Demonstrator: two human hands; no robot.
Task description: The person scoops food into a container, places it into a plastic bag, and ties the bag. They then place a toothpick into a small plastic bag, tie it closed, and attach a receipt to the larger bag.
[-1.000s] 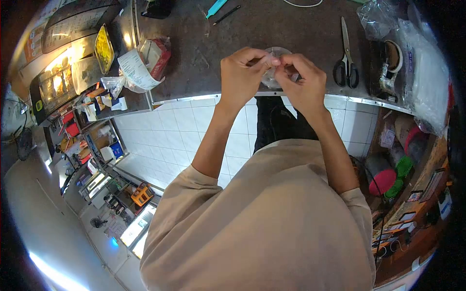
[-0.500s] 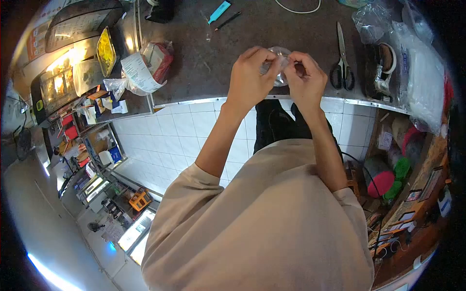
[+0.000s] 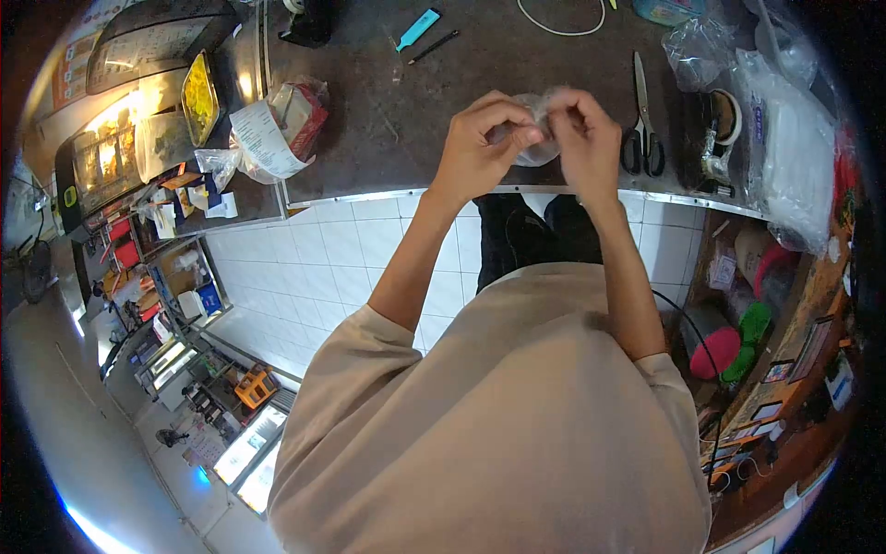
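Between my hands, near the front edge of the dark table, is a crumpled piece of clear plastic (image 3: 537,155) with a rounded outline, perhaps a small bag. My left hand (image 3: 482,143) pinches its left side between thumb and index finger. On the opposite side, the bent fingers of my right hand (image 3: 589,138) are closed on the plastic, their tips slightly blurred. Whatever lies inside the plastic, if anything, cannot be made out. Black-handled scissors (image 3: 643,125) lie just right of my right hand.
A tape dispenser (image 3: 723,138) and a stack of clear plastic bags (image 3: 796,152) sit at the right. Toward the back lie a blue highlighter (image 3: 419,29), a black pen (image 3: 434,47) and a white cable (image 3: 560,33). A wrapped package with a printed label (image 3: 268,138) rests at the left.
My fingertips, close together before, have moved a little apart, and the right hand has turned more upright. The plastic looks more bunched up. The view has shifted slightly.
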